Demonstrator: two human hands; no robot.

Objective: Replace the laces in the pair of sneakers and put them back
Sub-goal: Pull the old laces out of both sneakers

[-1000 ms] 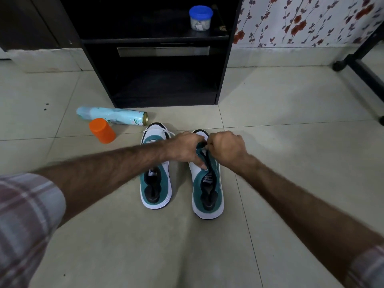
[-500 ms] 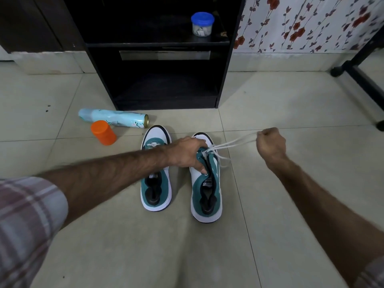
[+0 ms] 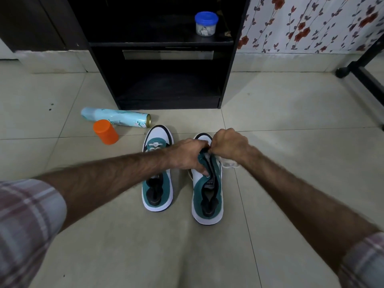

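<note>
Two teal-and-white sneakers stand side by side on the tiled floor, toes away from me. The left sneaker (image 3: 157,183) has a white lace near its toe. My left hand (image 3: 190,155) grips the upper of the right sneaker (image 3: 207,196) by its eyelet flap. My right hand (image 3: 228,145) is curled over the front of that shoe and pinches the white lace (image 3: 228,163), whose slack bunches beside the shoe under my wrist. The eyelets under both hands are hidden.
A black shelf unit (image 3: 166,59) stands just beyond the shoes, with a blue-lidded jar (image 3: 205,23) on its upper shelf. A light-blue spray can (image 3: 116,119) lies on the floor at left beside an orange cap (image 3: 105,132). A black stand leg (image 3: 363,73) crosses far right.
My right hand pulled the white lace out to the right half a second ago, then came back to the shoe's front. The lace now lies slack beside the shoe. My left hand stayed put.
</note>
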